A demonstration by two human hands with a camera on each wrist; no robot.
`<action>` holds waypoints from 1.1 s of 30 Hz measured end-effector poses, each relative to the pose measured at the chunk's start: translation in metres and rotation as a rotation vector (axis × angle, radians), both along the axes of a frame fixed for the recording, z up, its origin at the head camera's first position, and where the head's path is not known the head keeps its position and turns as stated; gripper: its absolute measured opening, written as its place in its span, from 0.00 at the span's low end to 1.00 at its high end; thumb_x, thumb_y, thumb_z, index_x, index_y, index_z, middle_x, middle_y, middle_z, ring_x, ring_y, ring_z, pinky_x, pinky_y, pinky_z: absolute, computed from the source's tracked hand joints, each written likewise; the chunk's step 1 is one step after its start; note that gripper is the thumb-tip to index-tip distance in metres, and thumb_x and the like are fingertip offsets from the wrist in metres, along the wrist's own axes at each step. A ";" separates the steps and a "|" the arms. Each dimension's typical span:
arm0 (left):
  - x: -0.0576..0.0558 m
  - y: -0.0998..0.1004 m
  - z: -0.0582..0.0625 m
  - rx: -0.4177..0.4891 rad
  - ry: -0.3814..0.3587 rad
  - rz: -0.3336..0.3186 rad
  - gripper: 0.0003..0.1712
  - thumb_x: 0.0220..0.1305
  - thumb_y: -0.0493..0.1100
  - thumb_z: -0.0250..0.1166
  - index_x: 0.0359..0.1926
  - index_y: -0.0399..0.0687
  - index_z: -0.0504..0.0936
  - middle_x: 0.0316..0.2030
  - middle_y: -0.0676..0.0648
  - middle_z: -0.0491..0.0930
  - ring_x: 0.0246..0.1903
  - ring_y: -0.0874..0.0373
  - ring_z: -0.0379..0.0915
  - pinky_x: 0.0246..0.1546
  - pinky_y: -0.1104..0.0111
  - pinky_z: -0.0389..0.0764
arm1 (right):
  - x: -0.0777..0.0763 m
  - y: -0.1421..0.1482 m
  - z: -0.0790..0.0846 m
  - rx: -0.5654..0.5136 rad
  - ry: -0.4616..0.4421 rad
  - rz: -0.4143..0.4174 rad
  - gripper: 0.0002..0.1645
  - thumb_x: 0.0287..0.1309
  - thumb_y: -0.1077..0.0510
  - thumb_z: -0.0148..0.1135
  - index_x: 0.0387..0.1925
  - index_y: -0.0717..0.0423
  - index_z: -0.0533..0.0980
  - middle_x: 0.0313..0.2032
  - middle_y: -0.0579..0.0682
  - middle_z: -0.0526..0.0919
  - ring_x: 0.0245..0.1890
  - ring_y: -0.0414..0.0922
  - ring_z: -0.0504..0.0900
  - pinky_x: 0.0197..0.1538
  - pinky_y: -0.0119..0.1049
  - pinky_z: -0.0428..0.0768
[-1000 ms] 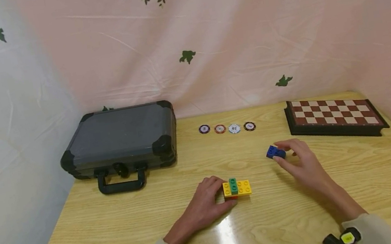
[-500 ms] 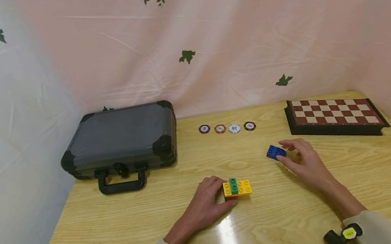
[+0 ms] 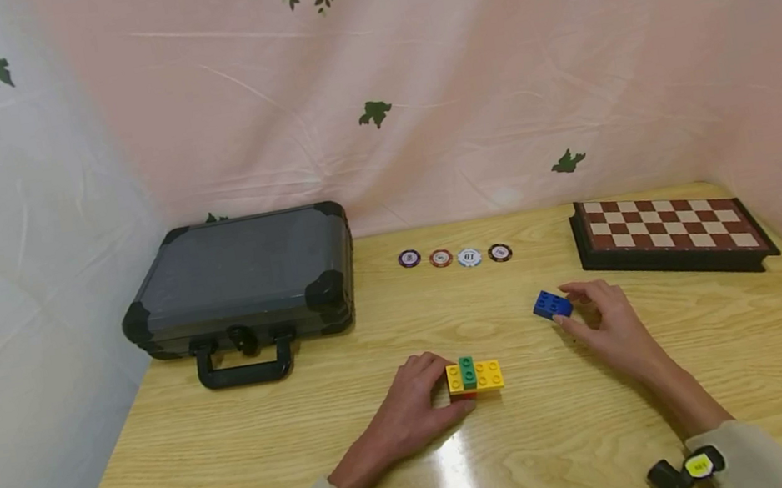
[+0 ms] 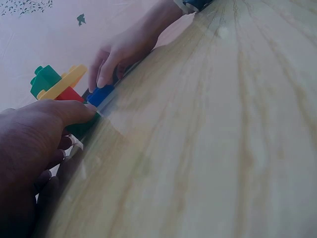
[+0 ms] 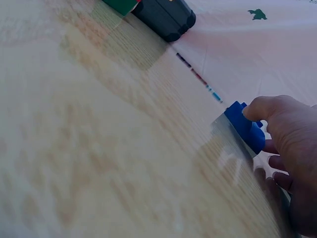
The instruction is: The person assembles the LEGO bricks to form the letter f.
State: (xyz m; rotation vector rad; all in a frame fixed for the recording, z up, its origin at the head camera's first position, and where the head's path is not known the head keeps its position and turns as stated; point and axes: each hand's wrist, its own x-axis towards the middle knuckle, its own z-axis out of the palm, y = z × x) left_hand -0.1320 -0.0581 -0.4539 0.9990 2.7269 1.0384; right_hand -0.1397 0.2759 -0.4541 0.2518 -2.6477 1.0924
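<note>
In the head view my left hand point(image 3: 412, 411) holds a small stack of toy building bricks at its left side, thumb in front and fingers behind. A narrow green brick point(image 3: 467, 372) sits across a yellow brick plate point(image 3: 488, 374). The left wrist view shows a red brick point(image 4: 69, 94) beneath the plate and a green one point(image 4: 81, 130) at the bottom. Further right, a blue brick point(image 3: 550, 304) with a rounded end lies studs up on the table. My right hand point(image 3: 612, 329) is beside it, thumb touching its near edge, other fingers loosely bent around the rounded end.
A grey case point(image 3: 243, 270) with a black handle lies at the back left. Several poker chips point(image 3: 469, 257) form a row at the back. A folded chessboard point(image 3: 670, 232) sits back right on the wooden table point(image 3: 240, 452). Printed cloth point(image 3: 253, 130) hangs behind.
The blue brick has gone from tilted to flat on the table. My right hand has shifted slightly right, its fingers loosening from the brick. My left hand and the stack stay put.
</note>
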 end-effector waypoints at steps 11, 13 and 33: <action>0.000 0.000 0.000 -0.009 0.002 0.004 0.22 0.64 0.55 0.74 0.53 0.51 0.83 0.47 0.55 0.78 0.47 0.60 0.70 0.54 0.60 0.71 | -0.001 0.001 -0.003 0.023 -0.028 -0.011 0.26 0.67 0.61 0.68 0.62 0.69 0.73 0.54 0.65 0.76 0.53 0.58 0.68 0.53 0.55 0.68; 0.001 0.000 0.001 -0.008 0.003 0.003 0.21 0.64 0.54 0.74 0.53 0.51 0.83 0.47 0.55 0.78 0.47 0.60 0.70 0.54 0.60 0.71 | -0.001 0.001 -0.002 0.028 -0.028 -0.012 0.26 0.67 0.61 0.69 0.61 0.69 0.74 0.53 0.65 0.76 0.53 0.58 0.68 0.53 0.55 0.68; 0.000 0.001 -0.001 -0.008 0.000 0.000 0.22 0.64 0.55 0.74 0.54 0.51 0.83 0.49 0.54 0.79 0.49 0.59 0.70 0.56 0.59 0.71 | -0.001 0.002 -0.001 0.037 -0.021 0.008 0.22 0.69 0.61 0.66 0.60 0.68 0.76 0.53 0.66 0.77 0.53 0.60 0.69 0.53 0.59 0.69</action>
